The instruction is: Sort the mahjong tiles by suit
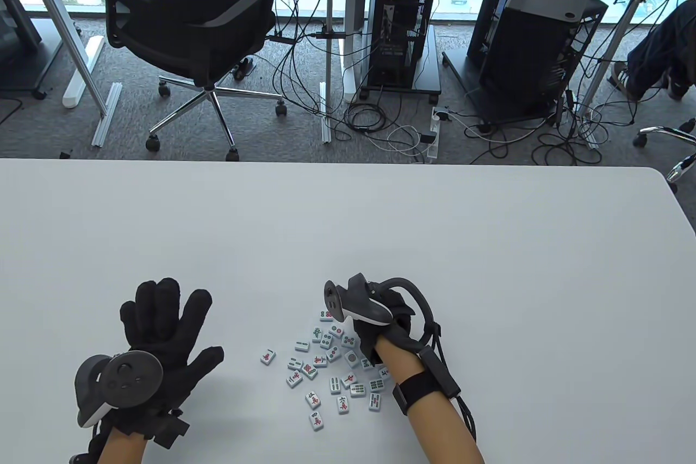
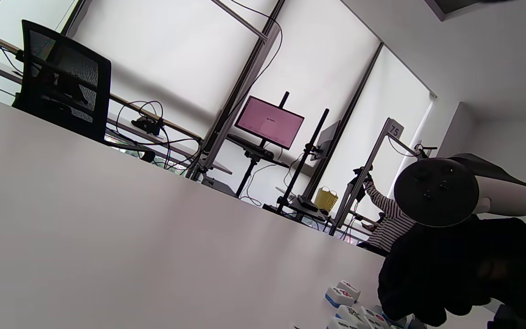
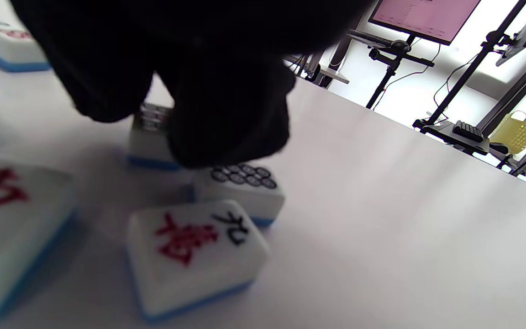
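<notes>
Several white, blue-backed mahjong tiles (image 1: 331,371) lie face up in a loose pile near the table's front edge. My right hand (image 1: 371,351) is curled down over the pile's right side. In the right wrist view its fingertips (image 3: 226,132) pinch a small tile (image 3: 149,139) that still sits on the table, beside a circles tile (image 3: 242,183) and a red character tile (image 3: 194,249). My left hand (image 1: 163,317) lies flat and empty on the table to the left of the pile, fingers spread. The left wrist view shows the right hand (image 2: 450,274) and a few tiles (image 2: 343,292).
The white table (image 1: 348,224) stretches far ahead and to both sides. One tile (image 1: 268,357) lies apart at the pile's left. A tile with a red 中 (image 3: 7,219) lies close to the right wrist camera. An office chair and computer racks stand beyond the table.
</notes>
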Action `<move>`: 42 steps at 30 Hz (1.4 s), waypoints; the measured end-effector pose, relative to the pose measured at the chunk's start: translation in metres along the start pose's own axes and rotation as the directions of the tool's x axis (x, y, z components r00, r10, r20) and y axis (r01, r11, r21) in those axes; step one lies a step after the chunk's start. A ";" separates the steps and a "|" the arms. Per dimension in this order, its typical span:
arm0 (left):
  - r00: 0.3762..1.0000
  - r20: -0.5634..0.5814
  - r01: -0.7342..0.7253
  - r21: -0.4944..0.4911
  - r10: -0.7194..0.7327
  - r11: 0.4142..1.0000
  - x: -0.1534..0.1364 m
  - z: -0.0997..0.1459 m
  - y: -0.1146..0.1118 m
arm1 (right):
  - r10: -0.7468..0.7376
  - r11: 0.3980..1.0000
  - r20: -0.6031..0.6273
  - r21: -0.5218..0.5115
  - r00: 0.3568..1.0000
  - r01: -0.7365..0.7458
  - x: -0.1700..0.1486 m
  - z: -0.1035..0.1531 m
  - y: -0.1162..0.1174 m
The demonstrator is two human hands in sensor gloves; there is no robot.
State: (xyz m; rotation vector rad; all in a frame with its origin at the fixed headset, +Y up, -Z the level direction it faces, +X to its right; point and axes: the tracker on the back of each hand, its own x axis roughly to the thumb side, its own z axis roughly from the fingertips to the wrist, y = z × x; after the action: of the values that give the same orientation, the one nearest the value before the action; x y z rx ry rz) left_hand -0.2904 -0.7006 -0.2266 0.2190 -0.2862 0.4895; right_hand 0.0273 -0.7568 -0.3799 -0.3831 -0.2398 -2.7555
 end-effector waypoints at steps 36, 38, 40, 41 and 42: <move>1.000 0.009 -0.009 -0.047 0.010 0.999 0.006 -0.003 -0.006 | -0.141 0.968 0.237 -0.172 0.961 0.185 -0.040 0.034 -0.001; 1.000 0.006 -0.012 -0.047 0.012 0.999 0.005 -0.003 -0.006 | -0.144 0.962 0.224 -0.198 0.964 0.190 -0.059 0.049 -0.005; 1.000 0.005 -0.011 -0.050 0.012 0.999 0.006 -0.003 -0.006 | -0.118 0.970 0.214 -0.186 0.970 0.159 -0.075 0.063 -0.005; 1.000 0.005 -0.009 -0.053 0.009 0.999 0.006 -0.003 -0.007 | -0.093 0.976 0.201 -0.174 0.975 0.129 -0.084 0.072 -0.002; 1.000 0.006 -0.007 -0.055 0.007 0.998 0.006 -0.004 -0.007 | -0.074 0.982 0.196 -0.154 0.978 0.105 -0.092 0.080 0.002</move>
State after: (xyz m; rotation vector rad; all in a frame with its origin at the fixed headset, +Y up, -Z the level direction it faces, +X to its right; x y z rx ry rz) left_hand -0.2810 -0.7032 -0.2289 0.1659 -0.3060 0.4875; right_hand 0.1293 -0.7131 -0.3307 -0.6957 -0.0782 -2.8378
